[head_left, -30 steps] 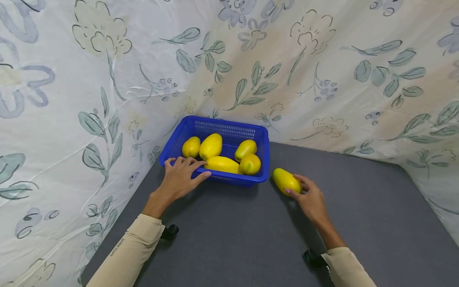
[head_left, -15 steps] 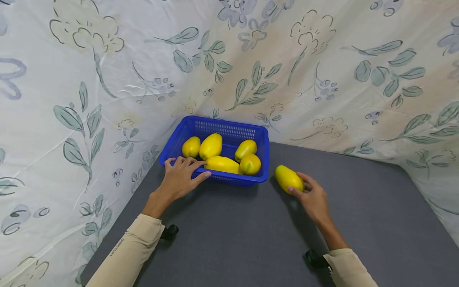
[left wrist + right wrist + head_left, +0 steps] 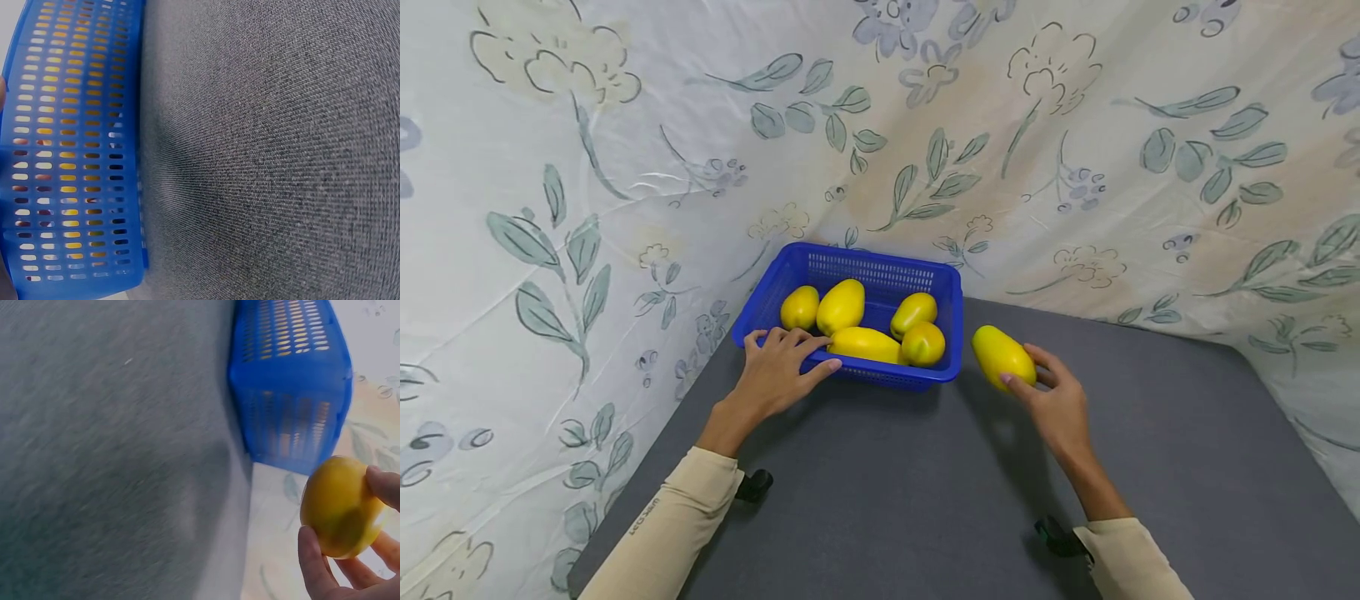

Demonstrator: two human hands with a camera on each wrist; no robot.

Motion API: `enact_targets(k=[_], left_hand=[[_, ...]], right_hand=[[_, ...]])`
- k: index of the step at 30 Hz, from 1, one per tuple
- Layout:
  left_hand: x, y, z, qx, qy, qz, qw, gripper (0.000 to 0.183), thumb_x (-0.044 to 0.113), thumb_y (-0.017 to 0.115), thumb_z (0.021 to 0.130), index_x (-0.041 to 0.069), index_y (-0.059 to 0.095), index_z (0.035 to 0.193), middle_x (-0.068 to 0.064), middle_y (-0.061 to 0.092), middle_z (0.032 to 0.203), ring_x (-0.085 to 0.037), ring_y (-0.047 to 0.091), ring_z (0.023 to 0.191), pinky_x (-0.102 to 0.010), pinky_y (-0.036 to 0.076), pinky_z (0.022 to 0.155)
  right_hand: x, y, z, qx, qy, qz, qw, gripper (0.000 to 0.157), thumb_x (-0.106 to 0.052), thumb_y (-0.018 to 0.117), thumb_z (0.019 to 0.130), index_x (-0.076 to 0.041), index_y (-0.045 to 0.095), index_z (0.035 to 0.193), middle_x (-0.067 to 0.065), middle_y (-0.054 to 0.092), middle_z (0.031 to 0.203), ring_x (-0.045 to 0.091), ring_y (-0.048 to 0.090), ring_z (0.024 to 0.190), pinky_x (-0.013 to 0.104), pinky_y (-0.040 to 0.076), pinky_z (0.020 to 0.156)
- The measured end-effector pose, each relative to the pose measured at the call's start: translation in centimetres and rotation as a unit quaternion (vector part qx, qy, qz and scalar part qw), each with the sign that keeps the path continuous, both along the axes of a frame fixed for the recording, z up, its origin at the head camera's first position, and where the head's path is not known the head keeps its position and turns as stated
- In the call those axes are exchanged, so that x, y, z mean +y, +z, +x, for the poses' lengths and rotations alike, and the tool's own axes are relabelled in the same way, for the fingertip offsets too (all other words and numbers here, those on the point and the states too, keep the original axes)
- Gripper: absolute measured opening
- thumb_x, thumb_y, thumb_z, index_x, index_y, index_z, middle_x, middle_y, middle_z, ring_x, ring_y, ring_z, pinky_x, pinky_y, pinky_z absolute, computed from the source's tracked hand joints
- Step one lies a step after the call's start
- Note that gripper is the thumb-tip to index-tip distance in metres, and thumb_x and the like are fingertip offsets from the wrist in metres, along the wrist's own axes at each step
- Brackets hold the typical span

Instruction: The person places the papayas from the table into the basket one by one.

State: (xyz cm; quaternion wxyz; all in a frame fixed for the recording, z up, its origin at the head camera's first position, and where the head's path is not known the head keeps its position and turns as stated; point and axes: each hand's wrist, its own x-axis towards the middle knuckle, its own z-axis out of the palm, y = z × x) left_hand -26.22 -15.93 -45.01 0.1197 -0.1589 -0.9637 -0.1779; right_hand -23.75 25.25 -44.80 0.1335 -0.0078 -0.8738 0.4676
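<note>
My right hand (image 3: 1056, 408) holds a yellow mango (image 3: 1002, 357) between thumb and fingers, just right of the blue plastic basket (image 3: 957, 325). In the right wrist view the mango (image 3: 340, 503) stands out against the curtain, raised off the table, with fingertips on its sides. My left hand (image 3: 778, 371) grips the basket's near rim at its left part, fingers over the edge and thumb along the outside. Several yellow mangoes (image 3: 841, 307) lie inside the basket. Only the edges of some left fingers show in the left wrist view, beside the perforated basket wall (image 3: 72, 162).
The basket stands at the back of a dark grey table (image 3: 880, 492). Behind it and to the left hangs a pale floral curtain (image 3: 1075, 183). Dark table surface extends in front of the basket and to the right of my right hand.
My right hand has lifted the mango upward and slightly away from me, off the table. The left hand has stayed on the basket rim, and the left side of the curtain has shifted.
</note>
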Motion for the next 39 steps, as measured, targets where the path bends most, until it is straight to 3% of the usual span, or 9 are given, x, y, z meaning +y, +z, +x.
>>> enact_targets(k=[4,11,13,21,26,31,35,39], left_hand=[[0.0,0.0,0.0,0.000,0.000,-0.001,1.0000,0.057,0.059,0.059,0.103,0.024,0.065,0.147,-0.012,0.064,0.138,-0.042,0.051,0.130,-0.072,0.018,0.115],[0.0,0.1,-0.1,-0.002,0.001,0.000,1.0000,0.057,0.059,0.059,0.103,0.024,0.066,0.147,-0.012,0.064,0.138,-0.042,0.050,0.129,-0.072,0.018,0.115],[0.0,0.2,-0.1,-0.002,0.003,-0.001,1.0000,0.057,0.059,0.059,0.103,0.024,0.065,0.147,-0.012,0.064,0.138,-0.042,0.050,0.129,-0.072,0.018,0.115],[0.0,0.3,-0.2,-0.005,0.002,-0.002,1.0000,0.057,0.059,0.059,0.103,0.024,0.065,0.147,-0.012,0.064,0.138,-0.041,0.050,0.129,-0.072,0.018,0.115],[0.0,0.2,-0.2,-0.006,-0.001,0.003,1.0000,0.057,0.059,0.059,0.103,0.024,0.065,0.147,-0.011,0.064,0.138,-0.041,0.050,0.129,-0.072,0.017,0.115],[0.0,0.2,-0.2,-0.007,-0.001,0.004,1.0000,0.058,0.060,0.058,0.103,0.023,0.065,0.147,-0.011,0.064,0.137,-0.041,0.050,0.129,-0.072,0.017,0.115],[0.0,0.3,-0.2,-0.009,0.000,0.004,1.0000,0.058,0.060,0.058,0.103,0.023,0.065,0.147,-0.011,0.064,0.138,-0.041,0.050,0.129,-0.072,0.017,0.115],[0.0,0.3,-0.2,-0.010,0.002,0.004,0.9999,0.059,0.060,0.059,0.103,0.022,0.065,0.147,-0.012,0.064,0.139,-0.041,0.050,0.130,-0.072,0.017,0.115]], right_hand=[[-0.8,0.9,0.1,0.007,-0.002,-0.012,1.000,0.066,-0.044,0.078,0.097,-0.021,0.056,0.155,0.007,0.056,0.155,0.031,0.059,0.133,0.016,0.049,0.084],[-2.3,2.2,0.2,0.027,0.001,-0.022,0.999,0.066,-0.043,0.078,0.097,-0.020,0.056,0.155,0.004,0.056,0.155,0.031,0.058,0.134,0.044,0.053,0.097],[-2.7,2.4,0.2,0.032,0.003,-0.024,0.999,0.065,-0.043,0.078,0.098,-0.019,0.056,0.155,0.004,0.056,0.155,0.031,0.058,0.134,0.047,0.053,0.098],[-4.0,3.3,-0.2,0.035,0.019,-0.043,0.998,0.065,-0.044,0.078,0.097,-0.021,0.057,0.154,0.001,0.058,0.152,0.027,0.059,0.134,0.022,0.053,0.091],[-4.7,3.7,-0.2,0.037,0.027,-0.050,0.998,0.064,-0.044,0.079,0.097,-0.022,0.057,0.153,0.001,0.059,0.151,0.026,0.060,0.133,0.017,0.053,0.088],[-5.5,4.1,-0.4,0.043,0.043,-0.062,0.996,0.066,-0.045,0.078,0.097,-0.021,0.055,0.155,0.002,0.058,0.152,0.025,0.060,0.134,0.030,0.058,0.099],[-5.9,4.1,-0.5,0.053,0.068,-0.087,0.992,0.069,-0.041,0.077,0.098,-0.022,0.050,0.159,0.003,0.053,0.158,0.026,0.057,0.141,0.045,0.052,0.110],[-6.0,4.0,-0.5,0.063,0.083,-0.097,0.990,0.070,-0.037,0.077,0.099,-0.024,0.047,0.161,0.005,0.050,0.162,0.024,0.055,0.144,0.046,0.049,0.112]])
